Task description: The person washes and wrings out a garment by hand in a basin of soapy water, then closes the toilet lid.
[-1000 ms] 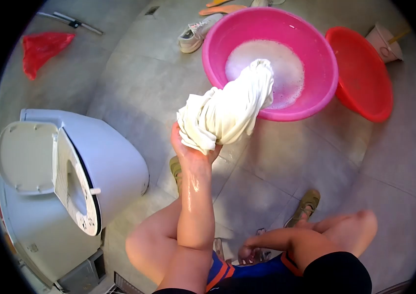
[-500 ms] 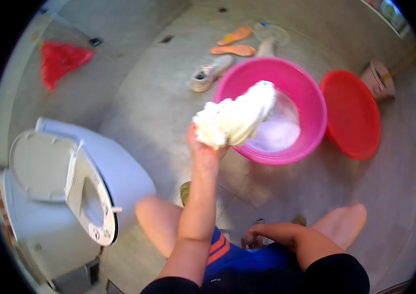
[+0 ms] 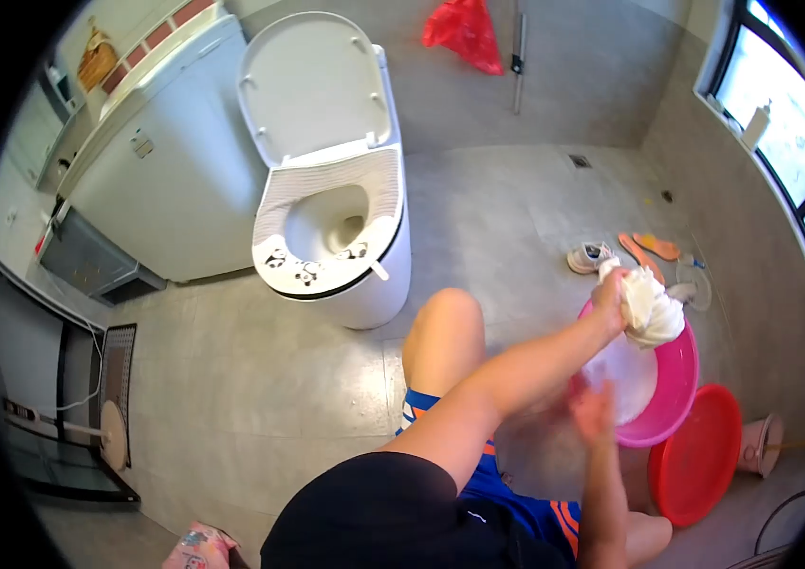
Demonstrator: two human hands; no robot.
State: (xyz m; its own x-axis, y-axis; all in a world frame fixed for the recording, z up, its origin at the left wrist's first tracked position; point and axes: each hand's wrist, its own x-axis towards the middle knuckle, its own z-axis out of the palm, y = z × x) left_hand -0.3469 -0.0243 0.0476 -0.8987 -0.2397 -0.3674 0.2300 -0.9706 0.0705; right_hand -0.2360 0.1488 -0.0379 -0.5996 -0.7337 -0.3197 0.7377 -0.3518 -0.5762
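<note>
My left hand (image 3: 613, 300) grips a bunched, twisted white cloth (image 3: 654, 311) and holds it above the far side of a pink basin (image 3: 679, 375). Whitish, sudsy water (image 3: 632, 384) shows inside the basin. My right hand (image 3: 595, 412) is at the near rim of the basin, somewhat blurred, its fingers stretched out and nothing seen in them. What kind of cloth it is, I cannot make out.
A red basin (image 3: 703, 455) leans beside the pink one, with a small pail (image 3: 760, 444) to its right. Past the cloth lie a shoe (image 3: 588, 257) and orange insoles (image 3: 656, 248). The toilet (image 3: 388, 270) stands to the left with its lid up.
The view has swung left, bringing the toilet and washer-like white cabinet further in. My right hand has risen from my lap to the pink basin. My left hand still holds the cloth.
</note>
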